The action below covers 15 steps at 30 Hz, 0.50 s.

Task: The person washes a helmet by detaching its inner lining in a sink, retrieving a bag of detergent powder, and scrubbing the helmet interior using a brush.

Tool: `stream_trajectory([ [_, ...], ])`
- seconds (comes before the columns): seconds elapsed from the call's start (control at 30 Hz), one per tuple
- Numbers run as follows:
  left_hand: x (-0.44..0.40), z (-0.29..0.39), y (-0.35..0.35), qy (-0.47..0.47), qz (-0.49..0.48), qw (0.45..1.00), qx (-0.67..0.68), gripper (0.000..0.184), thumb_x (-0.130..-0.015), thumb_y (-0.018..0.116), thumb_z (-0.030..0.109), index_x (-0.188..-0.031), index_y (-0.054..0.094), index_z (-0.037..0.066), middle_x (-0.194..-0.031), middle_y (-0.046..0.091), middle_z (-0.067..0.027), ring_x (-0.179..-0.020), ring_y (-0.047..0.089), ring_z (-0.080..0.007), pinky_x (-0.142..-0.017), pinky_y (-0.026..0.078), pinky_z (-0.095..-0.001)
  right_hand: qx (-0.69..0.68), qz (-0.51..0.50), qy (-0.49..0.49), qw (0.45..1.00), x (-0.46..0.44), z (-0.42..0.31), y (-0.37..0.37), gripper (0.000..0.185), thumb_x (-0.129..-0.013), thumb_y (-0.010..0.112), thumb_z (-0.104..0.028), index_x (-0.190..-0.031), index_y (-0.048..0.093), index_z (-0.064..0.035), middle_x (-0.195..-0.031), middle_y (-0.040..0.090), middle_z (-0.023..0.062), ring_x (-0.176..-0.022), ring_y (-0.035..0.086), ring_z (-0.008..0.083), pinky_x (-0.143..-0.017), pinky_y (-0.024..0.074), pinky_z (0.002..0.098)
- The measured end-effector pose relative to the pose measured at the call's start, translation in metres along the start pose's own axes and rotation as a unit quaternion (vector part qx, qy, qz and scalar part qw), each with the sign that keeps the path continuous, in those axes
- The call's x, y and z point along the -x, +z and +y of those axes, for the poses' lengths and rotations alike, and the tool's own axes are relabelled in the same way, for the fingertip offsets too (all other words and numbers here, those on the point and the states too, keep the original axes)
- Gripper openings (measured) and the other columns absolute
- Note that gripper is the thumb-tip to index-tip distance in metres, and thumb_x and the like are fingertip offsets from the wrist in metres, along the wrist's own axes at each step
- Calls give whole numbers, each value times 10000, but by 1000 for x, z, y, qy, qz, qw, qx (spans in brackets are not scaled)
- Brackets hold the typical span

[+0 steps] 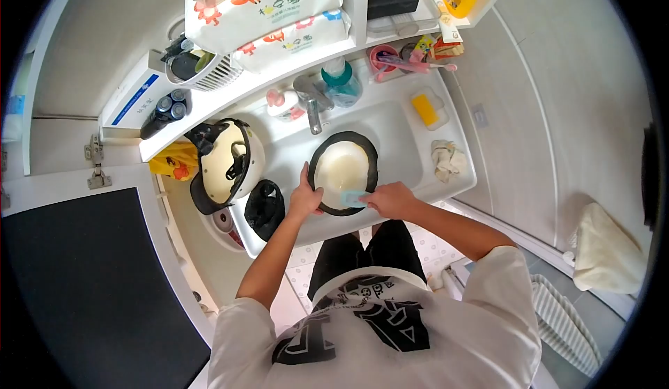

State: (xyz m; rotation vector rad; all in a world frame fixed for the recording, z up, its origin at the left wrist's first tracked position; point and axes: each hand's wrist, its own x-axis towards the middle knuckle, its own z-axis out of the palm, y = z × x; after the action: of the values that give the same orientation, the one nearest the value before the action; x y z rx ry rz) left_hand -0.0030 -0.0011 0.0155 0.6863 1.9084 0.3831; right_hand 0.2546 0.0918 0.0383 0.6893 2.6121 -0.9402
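Observation:
Over the sink basin, a round bowl-like thing (341,169) with a thick black rim and a cream inside faces up; I cannot tell whether it is a helmet shell. My left hand (305,197) grips its left rim, thumb toward the inside. At the lower right rim, my right hand (390,199) is closed on a small flat light-blue piece (354,199), which reaches over the inside of the bowl-like thing. What that piece is cannot be made out. The metal faucet (313,107) stands just behind.
A cream helmet (233,162) with black straps and a black bundle (265,209) sit on the left. Pump bottles (340,82) stand behind the white sink (456,180). A yellow sponge (424,110) and a crumpled cloth (447,160) lie right. An open cabinet door (97,277) projects at left.

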Motion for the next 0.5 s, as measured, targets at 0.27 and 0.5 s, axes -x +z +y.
stream_trajectory([
  [0.27, 1, 9, -2, -29, -40, 999, 21, 897, -876, 565, 64, -1597, 54, 212, -1272, 629, -230, -679, 728, -346, -541, 628, -392, 159, 58, 64, 983, -17, 46, -15, 223, -839, 605, -134, -1038, 697, -178, -802, 686, 109, -724, 709, 315, -641, 546, 470],
  [0.5, 1, 12, -1, -6, -33, 998, 53, 891, -891, 547, 35, -1600, 44, 230, -1344, 582, -227, -710, 725, -356, -517, 629, -383, -56, -12, 28, 998, 5, -12, 2, 233, -870, 589, -149, -1083, 681, -171, -820, 684, 140, -809, 708, 323, -678, 550, 481],
])
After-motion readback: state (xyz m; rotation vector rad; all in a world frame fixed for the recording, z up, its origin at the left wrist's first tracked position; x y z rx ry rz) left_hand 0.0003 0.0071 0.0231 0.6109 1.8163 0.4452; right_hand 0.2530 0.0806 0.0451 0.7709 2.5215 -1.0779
